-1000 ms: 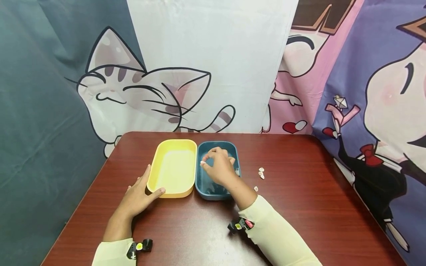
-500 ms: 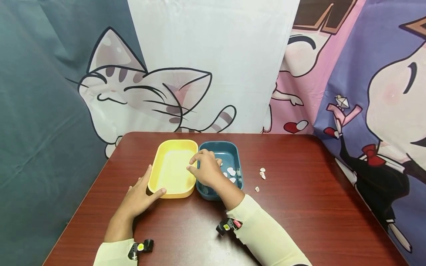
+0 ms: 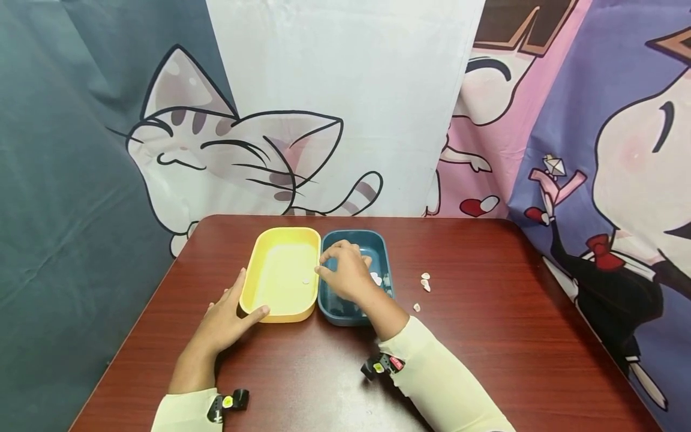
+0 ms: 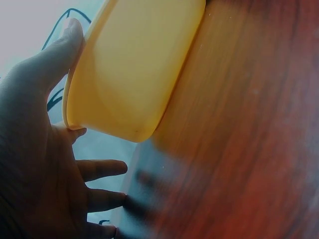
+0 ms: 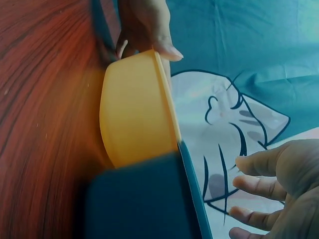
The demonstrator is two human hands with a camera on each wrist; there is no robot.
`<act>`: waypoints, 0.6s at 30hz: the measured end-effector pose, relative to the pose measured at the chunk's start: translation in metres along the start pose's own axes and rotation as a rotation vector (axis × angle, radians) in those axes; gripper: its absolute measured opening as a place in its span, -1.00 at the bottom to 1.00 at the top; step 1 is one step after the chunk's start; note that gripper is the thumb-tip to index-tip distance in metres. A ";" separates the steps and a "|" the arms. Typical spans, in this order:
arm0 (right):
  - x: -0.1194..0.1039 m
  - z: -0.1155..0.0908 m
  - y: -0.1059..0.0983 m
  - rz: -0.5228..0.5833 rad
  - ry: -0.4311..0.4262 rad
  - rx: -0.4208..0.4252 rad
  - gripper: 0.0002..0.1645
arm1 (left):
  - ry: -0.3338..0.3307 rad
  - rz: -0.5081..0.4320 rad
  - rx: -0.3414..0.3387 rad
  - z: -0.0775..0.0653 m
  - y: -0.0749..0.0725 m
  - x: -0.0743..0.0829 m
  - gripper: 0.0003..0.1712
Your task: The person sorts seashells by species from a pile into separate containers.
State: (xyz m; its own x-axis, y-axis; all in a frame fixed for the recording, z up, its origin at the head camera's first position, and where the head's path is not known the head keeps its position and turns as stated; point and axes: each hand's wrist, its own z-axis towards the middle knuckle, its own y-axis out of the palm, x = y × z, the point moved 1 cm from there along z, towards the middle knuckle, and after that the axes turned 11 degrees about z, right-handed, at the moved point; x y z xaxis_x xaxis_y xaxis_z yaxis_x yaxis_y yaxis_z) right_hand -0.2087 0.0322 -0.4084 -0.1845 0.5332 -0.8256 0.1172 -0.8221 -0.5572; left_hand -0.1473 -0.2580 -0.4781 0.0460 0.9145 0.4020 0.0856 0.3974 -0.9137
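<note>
Cartoon-printed cloth [image 3: 351, 72] hangs behind the reddish bench [image 3: 496, 300], where my left hand [image 3: 224, 321], fingers spread, touches the yellow tray [image 3: 275, 273] at its rim. One small white piece [image 3: 305, 281] lies in that tray; beside it, my right hand [image 3: 348, 274], fingers parted, hovers over the blue tray [image 3: 337, 307]. More white pieces [image 3: 376, 278] lie there, and loose pieces [image 3: 424, 282] rest farther right.

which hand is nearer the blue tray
Right: the right hand is over the blue tray. The left hand is farther left, touching the yellow tray.
</note>
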 end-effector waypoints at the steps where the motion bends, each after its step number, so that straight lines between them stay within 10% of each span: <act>1: 0.002 -0.001 -0.003 0.000 0.006 0.004 -0.89 | 0.001 -0.001 0.000 0.000 0.001 0.000 0.36; 18: 0.044 -0.012 -0.061 -0.022 0.010 0.133 -0.80 | 0.012 0.007 0.008 0.000 0.003 -0.002 0.36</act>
State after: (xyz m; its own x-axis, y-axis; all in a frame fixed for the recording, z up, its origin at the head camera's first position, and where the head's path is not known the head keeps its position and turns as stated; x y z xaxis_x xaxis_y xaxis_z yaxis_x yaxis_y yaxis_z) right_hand -0.2119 0.1083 -0.4118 -0.1761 0.5531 -0.8143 -0.0174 -0.8288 -0.5592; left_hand -0.1474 -0.2584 -0.4811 0.0585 0.9162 0.3965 0.0771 0.3918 -0.9168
